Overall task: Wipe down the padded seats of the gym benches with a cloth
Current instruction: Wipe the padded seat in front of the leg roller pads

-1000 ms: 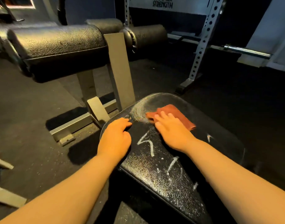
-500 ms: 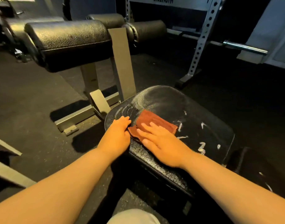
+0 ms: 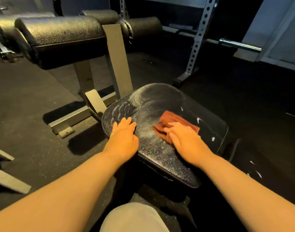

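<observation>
Head view: rust-brown cloth [image 3: 177, 122] on black padded seat [image 3: 160, 99], right of centre, pressed under flat right hand [image 3: 187, 141]; left hand [image 3: 124, 137] open, resting flat near seat's left edge.

1. Padded seat [image 3: 160, 104]: black textured vinyl, rounded corners, lying flat at centre of scene. White smear arcs on far-left part, a few white flecks on right side, fine speckle on near part.
2. Cloth [image 3: 175, 120]: rust-red, folded and a bit bunched, flat on the seat's right half, near edge covered. Well apart from the seat's left edge.
</observation>
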Demonstrator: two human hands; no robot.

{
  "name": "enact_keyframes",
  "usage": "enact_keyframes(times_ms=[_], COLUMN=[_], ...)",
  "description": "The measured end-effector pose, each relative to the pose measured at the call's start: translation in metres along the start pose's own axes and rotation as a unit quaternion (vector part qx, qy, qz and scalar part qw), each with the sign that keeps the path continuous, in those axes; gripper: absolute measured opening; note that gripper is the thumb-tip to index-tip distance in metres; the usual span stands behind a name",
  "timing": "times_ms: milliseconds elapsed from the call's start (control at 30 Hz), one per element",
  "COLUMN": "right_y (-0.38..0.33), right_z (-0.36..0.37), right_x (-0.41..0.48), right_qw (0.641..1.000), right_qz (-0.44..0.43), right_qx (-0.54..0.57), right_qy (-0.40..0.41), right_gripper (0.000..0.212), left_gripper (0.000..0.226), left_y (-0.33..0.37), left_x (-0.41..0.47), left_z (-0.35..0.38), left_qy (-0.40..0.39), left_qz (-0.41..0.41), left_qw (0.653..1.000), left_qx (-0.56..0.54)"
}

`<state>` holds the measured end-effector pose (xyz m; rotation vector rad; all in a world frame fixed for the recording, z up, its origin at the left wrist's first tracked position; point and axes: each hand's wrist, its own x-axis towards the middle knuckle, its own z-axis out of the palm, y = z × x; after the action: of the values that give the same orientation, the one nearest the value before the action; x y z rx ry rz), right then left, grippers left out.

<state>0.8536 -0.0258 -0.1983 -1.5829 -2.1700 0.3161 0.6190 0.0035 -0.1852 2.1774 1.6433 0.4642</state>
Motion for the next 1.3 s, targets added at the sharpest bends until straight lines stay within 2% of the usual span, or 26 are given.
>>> enact_keyframes(times_ms=[67,100,200,267,333,400,433,467,567,667,733,833,867,933,1000,1067,1133,1233,1300], right_y=[-0.004,-0.013,-0.037,-0.031,-0.009,0.002,-0.001,-0.008,-0.028,-0.023,0.006,0.029,0.025,0.000,-0.023,-0.013,0.021,0.044,0.022], right_z=[0.007,0.012,0.013,-0.006,-0.021,-0.023,-0.018,-0.013,-0.004,-0.010,-0.012,-0.008,-0.005,0.002,0.007,-0.003,-0.015,-0.031,-0.019], right_x=[0.008,0.005,-0.032,-0.057,-0.058,-0.043,-0.036,-0.031,-0.052,-0.081,-0.072,-0.042,-0.036,-0.035,-0.054,-0.066,-0.058,-0.036,-0.033], right_qw=[0.994,0.991,0.997,0.997,0.998,0.987,0.978,0.976,0.995,0.996,0.991,0.981,0.977,0.987,0.999,0.998,0.997,0.976,0.978], right_qz=[0.112,0.130,0.016,-0.025,0.037,0.158,0.203,0.211,0.097,0.004,0.002,0.154,0.179,0.128,0.030,-0.015,0.022,0.183,0.179], right_qx=[0.010,0.010,0.011,-0.016,-0.035,0.013,0.040,0.046,0.013,-0.085,-0.131,-0.118,-0.115,-0.093,-0.030,-0.028,-0.062,-0.112,-0.107], right_qy=[0.012,-0.009,-0.070,-0.066,-0.027,0.019,0.024,0.014,-0.020,-0.034,-0.029,-0.003,0.013,0.027,-0.017,-0.052,-0.028,0.022,0.022], right_gripper=[0.037,0.040,0.043,0.037,0.028,0.019,0.019,0.021,0.042,0.050,0.054,0.054,0.053,0.050,0.050,0.050,0.049,0.045,0.044], left_gripper=[0.050,0.050,0.046,0.044,0.043,0.044,0.046,0.047,0.049,0.050,0.049,0.045,0.045,0.043,0.041,0.043,0.046,0.047,0.044], left_y=[0.001,0.002,0.007,0.010,0.011,0.013,0.015,0.016,0.022,0.026,0.026,0.026,0.026,0.027,0.028,0.027,0.024,0.023,0.026], left_x=[0.000,0.000,-0.001,-0.001,-0.001,-0.002,-0.002,-0.002,-0.003,0.001,0.002,0.000,0.000,-0.002,-0.002,-0.002,-0.001,0.001,0.002], left_z=[0.001,0.001,0.002,0.001,0.001,0.003,0.005,0.007,0.014,0.019,0.022,0.028,0.029,0.032,0.034,0.034,0.033,0.034,0.035], left_qy=[0.004,0.004,0.006,0.002,-0.004,-0.012,-0.015,-0.014,-0.016,-0.014,-0.006,0.013,0.017,0.026,0.035,0.033,0.028,0.023,0.024], left_qz=[0.000,-0.001,-0.004,0.000,0.011,0.025,0.030,0.033,0.038,0.039,0.039,0.049,0.050,0.053,0.060,0.063,0.070,0.105,0.142], left_qw=[1.000,1.000,1.000,1.000,0.999,0.999,0.999,0.999,0.998,0.998,0.997,0.996,0.996,0.995,0.994,0.993,0.993,0.987,0.980], left_qx=[0.007,0.012,0.026,0.028,0.030,0.032,0.035,0.036,0.043,0.051,0.061,0.074,0.074,0.079,0.088,0.091,0.095,0.118,0.136])
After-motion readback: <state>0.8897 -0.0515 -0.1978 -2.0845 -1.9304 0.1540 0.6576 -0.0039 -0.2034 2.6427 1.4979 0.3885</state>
